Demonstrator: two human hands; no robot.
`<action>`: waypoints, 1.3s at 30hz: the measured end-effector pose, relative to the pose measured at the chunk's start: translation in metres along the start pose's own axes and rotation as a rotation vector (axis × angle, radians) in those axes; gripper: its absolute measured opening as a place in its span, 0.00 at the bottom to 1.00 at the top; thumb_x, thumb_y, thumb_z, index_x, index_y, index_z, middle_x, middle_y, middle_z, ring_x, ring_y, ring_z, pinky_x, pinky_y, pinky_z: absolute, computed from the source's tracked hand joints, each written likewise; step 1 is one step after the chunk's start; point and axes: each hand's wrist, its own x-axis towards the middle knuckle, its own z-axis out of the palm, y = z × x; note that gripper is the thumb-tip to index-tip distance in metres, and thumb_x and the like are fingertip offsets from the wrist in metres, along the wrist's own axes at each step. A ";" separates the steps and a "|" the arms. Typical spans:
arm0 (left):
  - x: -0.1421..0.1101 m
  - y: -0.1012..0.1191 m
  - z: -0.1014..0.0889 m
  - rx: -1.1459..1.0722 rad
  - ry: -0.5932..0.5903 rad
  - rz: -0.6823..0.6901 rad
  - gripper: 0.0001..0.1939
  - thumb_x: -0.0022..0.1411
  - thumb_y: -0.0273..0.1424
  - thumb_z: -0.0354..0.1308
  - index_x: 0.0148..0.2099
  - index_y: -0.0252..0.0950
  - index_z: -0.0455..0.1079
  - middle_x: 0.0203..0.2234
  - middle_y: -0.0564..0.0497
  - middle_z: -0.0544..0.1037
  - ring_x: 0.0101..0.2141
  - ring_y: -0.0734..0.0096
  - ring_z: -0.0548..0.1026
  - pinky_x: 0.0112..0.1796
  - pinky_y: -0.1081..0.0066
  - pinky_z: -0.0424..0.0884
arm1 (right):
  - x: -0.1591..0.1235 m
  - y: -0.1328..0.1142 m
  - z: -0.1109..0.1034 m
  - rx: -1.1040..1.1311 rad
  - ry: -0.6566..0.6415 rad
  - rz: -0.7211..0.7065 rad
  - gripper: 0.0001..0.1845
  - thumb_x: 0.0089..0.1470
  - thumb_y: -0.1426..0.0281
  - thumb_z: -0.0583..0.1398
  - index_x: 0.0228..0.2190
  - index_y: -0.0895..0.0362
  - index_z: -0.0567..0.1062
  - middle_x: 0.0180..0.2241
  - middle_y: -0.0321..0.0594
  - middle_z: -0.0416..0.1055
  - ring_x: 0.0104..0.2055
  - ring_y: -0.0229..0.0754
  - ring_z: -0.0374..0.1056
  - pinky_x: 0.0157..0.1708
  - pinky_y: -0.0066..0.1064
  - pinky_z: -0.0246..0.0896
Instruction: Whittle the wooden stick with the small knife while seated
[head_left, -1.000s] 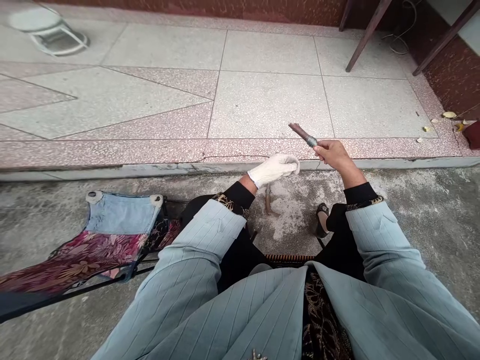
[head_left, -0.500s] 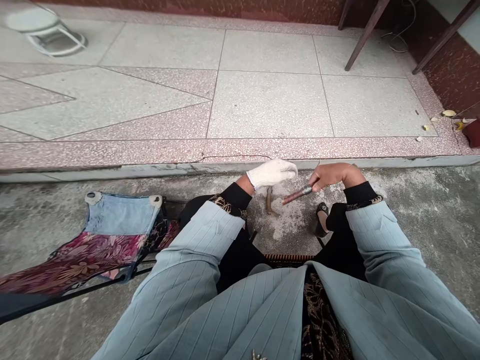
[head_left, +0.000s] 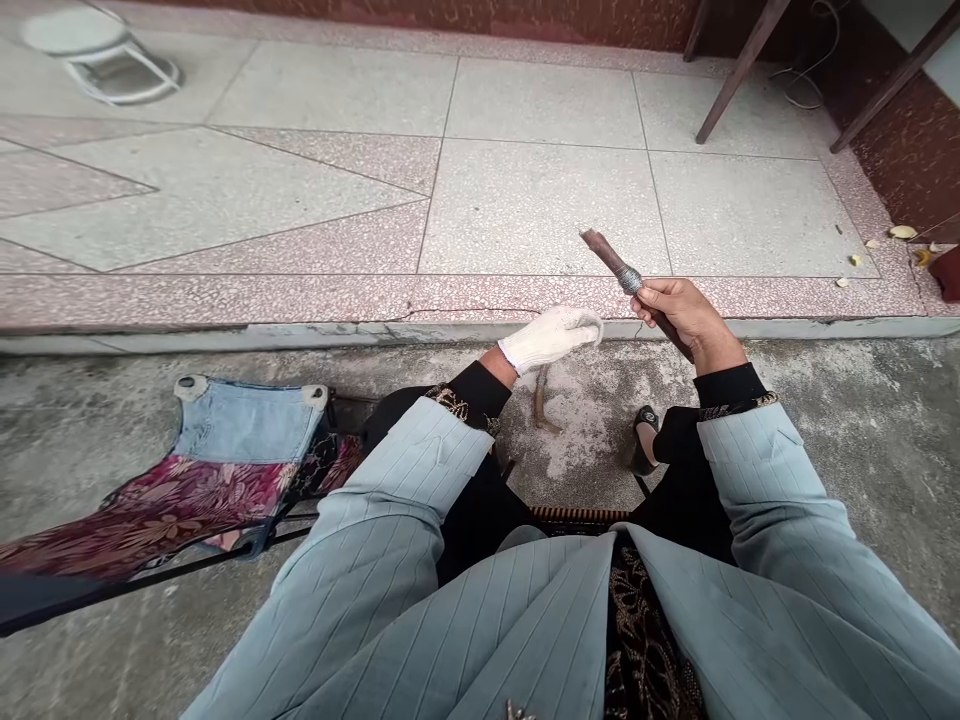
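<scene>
My right hand (head_left: 686,320), bare, grips a brown wooden stick (head_left: 604,250) with silvery wire (head_left: 630,281) wound tightly round its middle. One end points up and left over the step's edge; the other runs back beneath my palm. My left hand (head_left: 551,337) wears a white knitted glove, its fingers curled closed, a little left of the stick and not touching it. Whatever the glove may hold is hidden. Just below the glove shows a bent brown piece (head_left: 540,400), like a branch; I cannot tell whether it touches the hand.
A raised tiled step (head_left: 540,200) runs across in front of me. On the left stands a folding chair with denim and floral cloth (head_left: 240,425). A white stool (head_left: 112,60) is far left, wooden legs (head_left: 739,75) far right. Yellowish peels (head_left: 902,232) lie on the step.
My right hand has raised the wire-wrapped stick and turned it, so its free end now points up and left instead of down. My gloved left hand has hardly moved.
</scene>
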 end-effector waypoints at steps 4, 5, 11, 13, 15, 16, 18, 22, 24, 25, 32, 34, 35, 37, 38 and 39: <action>0.002 -0.002 0.000 0.062 -0.007 -0.005 0.14 0.62 0.36 0.48 0.36 0.34 0.71 0.28 0.54 0.73 0.29 0.73 0.68 0.33 0.73 0.61 | 0.007 0.008 -0.004 -0.127 0.038 0.019 0.17 0.48 0.59 0.66 0.24 0.60 0.74 0.23 0.37 0.67 0.22 0.32 0.58 0.20 0.25 0.51; 0.003 -0.003 0.000 0.095 -0.010 -0.007 0.14 0.62 0.37 0.48 0.36 0.34 0.71 0.28 0.53 0.73 0.29 0.72 0.68 0.33 0.73 0.61 | 0.009 0.009 -0.006 -0.186 0.049 0.035 0.15 0.49 0.60 0.65 0.24 0.60 0.73 0.21 0.36 0.66 0.21 0.32 0.58 0.20 0.25 0.52; 0.007 -0.014 0.013 0.502 -0.011 -0.070 0.15 0.64 0.38 0.48 0.40 0.38 0.74 0.26 0.51 0.75 0.28 0.69 0.70 0.29 0.71 0.56 | 0.013 0.010 -0.005 -0.909 -0.068 0.278 0.10 0.54 0.67 0.59 0.26 0.59 0.76 0.21 0.37 0.68 0.23 0.35 0.60 0.25 0.29 0.53; 0.006 -0.014 0.019 0.583 -0.072 -0.031 0.14 0.64 0.38 0.49 0.38 0.39 0.74 0.24 0.51 0.74 0.26 0.69 0.69 0.27 0.71 0.54 | 0.011 0.011 0.000 -1.061 -0.326 0.389 0.10 0.52 0.67 0.61 0.23 0.59 0.77 0.22 0.38 0.70 0.24 0.36 0.62 0.27 0.30 0.54; 0.004 -0.012 0.022 0.559 -0.151 0.030 0.12 0.63 0.37 0.51 0.37 0.39 0.74 0.23 0.51 0.73 0.25 0.70 0.68 0.27 0.70 0.53 | 0.007 0.010 0.006 -1.047 -0.626 0.463 0.11 0.51 0.67 0.62 0.21 0.59 0.76 0.21 0.38 0.71 0.24 0.36 0.62 0.27 0.29 0.54; 0.003 -0.010 0.022 0.513 -0.179 0.052 0.12 0.63 0.36 0.51 0.37 0.39 0.74 0.23 0.52 0.73 0.25 0.71 0.68 0.27 0.71 0.53 | 0.005 0.008 0.008 -0.987 -0.751 0.474 0.11 0.51 0.66 0.62 0.21 0.59 0.76 0.21 0.37 0.71 0.24 0.35 0.62 0.27 0.29 0.54; 0.000 -0.007 0.018 0.361 -0.205 0.057 0.11 0.63 0.35 0.51 0.38 0.38 0.74 0.25 0.53 0.73 0.25 0.73 0.67 0.27 0.73 0.55 | -0.001 0.002 0.008 -0.812 -0.917 0.441 0.12 0.51 0.62 0.63 0.26 0.59 0.79 0.23 0.36 0.72 0.24 0.34 0.62 0.27 0.28 0.55; -0.002 -0.006 0.006 -0.034 -0.127 -0.041 0.13 0.64 0.36 0.51 0.40 0.35 0.73 0.26 0.53 0.72 0.23 0.78 0.64 0.27 0.75 0.59 | -0.012 -0.013 -0.007 -0.417 -0.778 0.211 0.20 0.50 0.56 0.65 0.38 0.60 0.79 0.27 0.37 0.73 0.25 0.33 0.62 0.26 0.27 0.57; -0.001 -0.009 0.004 -0.213 -0.065 -0.060 0.14 0.64 0.37 0.50 0.38 0.33 0.71 0.25 0.52 0.70 0.21 0.79 0.61 0.25 0.76 0.58 | -0.014 -0.016 -0.015 -0.212 -0.449 0.034 0.23 0.51 0.53 0.65 0.37 0.60 0.77 0.27 0.37 0.71 0.24 0.32 0.60 0.24 0.26 0.56; 0.000 -0.010 0.005 -0.280 -0.047 -0.058 0.14 0.64 0.37 0.50 0.37 0.33 0.71 0.24 0.52 0.69 0.21 0.79 0.60 0.24 0.76 0.57 | -0.014 -0.016 -0.017 -0.133 -0.266 -0.036 0.25 0.51 0.50 0.64 0.37 0.60 0.76 0.27 0.37 0.69 0.23 0.32 0.59 0.23 0.26 0.55; 0.001 -0.007 0.009 -0.275 0.016 -0.011 0.14 0.61 0.38 0.52 0.33 0.32 0.71 0.24 0.53 0.68 0.22 0.79 0.59 0.24 0.75 0.54 | 0.001 -0.010 -0.012 -0.056 0.231 -0.015 0.25 0.47 0.48 0.66 0.29 0.58 0.71 0.25 0.36 0.64 0.22 0.31 0.55 0.18 0.24 0.50; 0.000 -0.003 0.006 -0.250 0.020 -0.004 0.14 0.60 0.38 0.51 0.33 0.32 0.71 0.24 0.53 0.69 0.22 0.79 0.60 0.26 0.74 0.56 | 0.002 -0.010 -0.012 -0.076 0.234 0.003 0.25 0.46 0.50 0.67 0.28 0.58 0.70 0.25 0.35 0.63 0.21 0.30 0.55 0.17 0.24 0.50; 0.000 -0.002 0.005 -0.233 0.025 0.000 0.14 0.60 0.38 0.50 0.33 0.32 0.70 0.24 0.53 0.69 0.23 0.78 0.60 0.26 0.74 0.57 | 0.002 -0.009 -0.013 -0.090 0.232 0.006 0.24 0.46 0.50 0.66 0.28 0.58 0.70 0.25 0.35 0.64 0.21 0.30 0.55 0.17 0.24 0.50; -0.001 0.000 0.001 -0.169 0.034 0.014 0.14 0.60 0.38 0.49 0.32 0.33 0.70 0.25 0.53 0.70 0.24 0.77 0.62 0.28 0.74 0.58 | 0.003 -0.008 -0.016 -0.134 0.234 0.009 0.22 0.48 0.52 0.65 0.28 0.59 0.70 0.24 0.35 0.64 0.21 0.31 0.55 0.18 0.25 0.50; -0.002 0.000 -0.001 -0.122 0.041 0.020 0.14 0.59 0.37 0.49 0.32 0.33 0.71 0.25 0.53 0.70 0.25 0.76 0.63 0.30 0.73 0.59 | 0.004 -0.006 -0.018 -0.173 0.241 0.014 0.20 0.50 0.54 0.65 0.28 0.59 0.70 0.24 0.35 0.64 0.21 0.31 0.55 0.18 0.25 0.50; -0.002 0.000 -0.002 -0.068 0.046 0.020 0.14 0.59 0.36 0.49 0.31 0.33 0.71 0.25 0.53 0.71 0.26 0.75 0.65 0.31 0.73 0.60 | 0.005 -0.005 -0.020 -0.234 0.253 0.027 0.18 0.51 0.56 0.63 0.28 0.59 0.71 0.24 0.36 0.64 0.20 0.31 0.55 0.18 0.25 0.50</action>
